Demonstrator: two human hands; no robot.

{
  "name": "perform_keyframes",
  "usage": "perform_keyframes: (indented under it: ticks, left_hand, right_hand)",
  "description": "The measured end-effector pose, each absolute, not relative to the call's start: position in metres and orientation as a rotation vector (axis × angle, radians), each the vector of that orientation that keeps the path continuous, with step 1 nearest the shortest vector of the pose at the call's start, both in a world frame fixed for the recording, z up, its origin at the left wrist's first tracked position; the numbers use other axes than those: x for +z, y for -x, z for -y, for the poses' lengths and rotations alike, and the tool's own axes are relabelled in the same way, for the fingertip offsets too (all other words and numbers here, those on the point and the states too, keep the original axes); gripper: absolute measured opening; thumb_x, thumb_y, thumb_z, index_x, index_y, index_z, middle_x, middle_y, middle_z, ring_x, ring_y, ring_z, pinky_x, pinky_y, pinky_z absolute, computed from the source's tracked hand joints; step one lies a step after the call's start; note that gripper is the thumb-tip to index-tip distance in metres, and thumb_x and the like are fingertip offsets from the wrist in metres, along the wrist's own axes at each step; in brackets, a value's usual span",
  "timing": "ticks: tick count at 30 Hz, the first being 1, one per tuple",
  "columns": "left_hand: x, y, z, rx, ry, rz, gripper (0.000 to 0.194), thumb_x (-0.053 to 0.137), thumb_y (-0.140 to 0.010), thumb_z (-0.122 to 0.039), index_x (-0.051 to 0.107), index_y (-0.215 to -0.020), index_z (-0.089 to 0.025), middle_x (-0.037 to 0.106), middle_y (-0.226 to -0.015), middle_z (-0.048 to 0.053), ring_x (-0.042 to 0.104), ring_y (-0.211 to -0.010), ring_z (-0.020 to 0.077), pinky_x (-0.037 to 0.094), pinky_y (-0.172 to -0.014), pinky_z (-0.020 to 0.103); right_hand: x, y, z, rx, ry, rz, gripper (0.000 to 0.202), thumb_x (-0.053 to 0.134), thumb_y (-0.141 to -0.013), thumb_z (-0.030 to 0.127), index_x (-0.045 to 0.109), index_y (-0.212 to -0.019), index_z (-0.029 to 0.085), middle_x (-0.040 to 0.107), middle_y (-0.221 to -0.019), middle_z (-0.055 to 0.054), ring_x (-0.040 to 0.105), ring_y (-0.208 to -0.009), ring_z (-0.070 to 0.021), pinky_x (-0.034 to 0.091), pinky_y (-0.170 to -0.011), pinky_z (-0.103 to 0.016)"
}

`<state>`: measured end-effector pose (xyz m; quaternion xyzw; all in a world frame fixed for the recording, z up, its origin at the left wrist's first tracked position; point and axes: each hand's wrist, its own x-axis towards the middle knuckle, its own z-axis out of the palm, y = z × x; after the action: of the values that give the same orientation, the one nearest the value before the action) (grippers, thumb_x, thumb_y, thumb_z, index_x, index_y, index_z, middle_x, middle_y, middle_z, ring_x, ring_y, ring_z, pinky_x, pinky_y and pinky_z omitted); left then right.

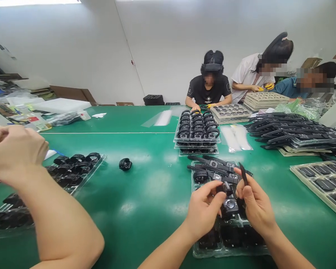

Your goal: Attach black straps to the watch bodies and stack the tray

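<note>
Over the green bench (pixel 151 209), the person's two hands stood slightly apart, with a black watch (pixel 230 205) between them. The left hand (pixel 204 209) was pinched around the watch's band, thumb against fingers, and the round sensor on the case faced the viewer. The right hand (pixel 257 205) gripped a dark strap (pixel 243 175) that rose upright between thumb and fingers; whether it joined the same watch could not be told.

The watch was above a clear tray (pixel 226 253) with dark pieces in its lower compartments. At the tray's far end lay watches with straps extended (pixel 214 164), and near them a curled watch (pixel 201 176). Beyond stood stacked trays (pixel 197 141) of looped watches. To the right were a pale tray (pixel 298 173) and a heap of strapped watches (pixel 294 129).

A lone watch (pixel 125 164) sat on the bench left of the hands. Farther left, another person's bent arm (pixel 58 213) partly covered a tray of watches (pixel 72 168). Across the bench, a person in a black top (pixel 208 91) leaned over the work.
</note>
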<state>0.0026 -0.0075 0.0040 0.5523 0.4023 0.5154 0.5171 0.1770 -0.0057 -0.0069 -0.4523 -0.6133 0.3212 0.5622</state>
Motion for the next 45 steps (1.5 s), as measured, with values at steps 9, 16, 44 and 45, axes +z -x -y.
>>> perform_keyframes:
  ticks: [9, 16, 44, 45]
  left_hand:
    - [0.009, 0.001, -0.001, 1.231, -1.001, -0.734, 0.06, 0.073, -0.085, -0.061, 0.068, -0.124, -0.016, 0.067, -0.074, 0.001, 0.056, -0.048, 0.008, 0.047, -0.041, 0.018]
    - [0.008, 0.001, -0.001, 1.236, -1.037, -0.832, 0.06, 0.072, -0.083, -0.065, 0.073, -0.117, -0.015, 0.062, -0.069, -0.001, 0.049, -0.044, 0.0044, 0.042, -0.041, 0.016]
    - [0.01, 0.005, -0.003, 1.216, -1.323, -0.915, 0.04, 0.066, -0.091, -0.052, 0.077, -0.107, -0.017, 0.076, -0.094, 0.008, 0.066, -0.082, 0.0211, 0.055, -0.077, 0.032]
    - [0.01, 0.005, -0.004, 1.192, -1.379, -0.918, 0.037, 0.065, -0.092, -0.05, 0.078, -0.105, -0.017, 0.075, -0.094, 0.008, 0.065, -0.083, 0.0213, 0.055, -0.078, 0.032]
  right_hand:
    - [-0.009, -0.175, 0.004, 0.457, 0.944, 1.817, 0.036, 0.048, -0.106, 0.027, 0.064, -0.138, 0.03, 0.075, -0.131, -0.005, 0.073, -0.114, -0.0234, 0.06, -0.093, -0.033]
    - [-0.004, -0.168, 0.001, 0.292, 1.009, 1.885, 0.034, 0.049, -0.104, 0.025, 0.066, -0.133, 0.025, 0.077, -0.125, -0.007, 0.076, -0.108, -0.0237, 0.063, -0.085, -0.032]
    - [-0.007, -0.169, 0.004, 0.424, 1.032, 2.004, 0.049, 0.038, -0.107, 0.028, 0.045, -0.156, 0.025, 0.077, -0.106, -0.008, 0.073, -0.096, -0.0251, 0.061, -0.079, -0.036]
    - [-0.006, -0.169, 0.004, 0.423, 1.042, 1.991, 0.049, 0.037, -0.107, 0.027, 0.044, -0.156, 0.025, 0.077, -0.107, -0.009, 0.072, -0.095, -0.0251, 0.061, -0.078, -0.037]
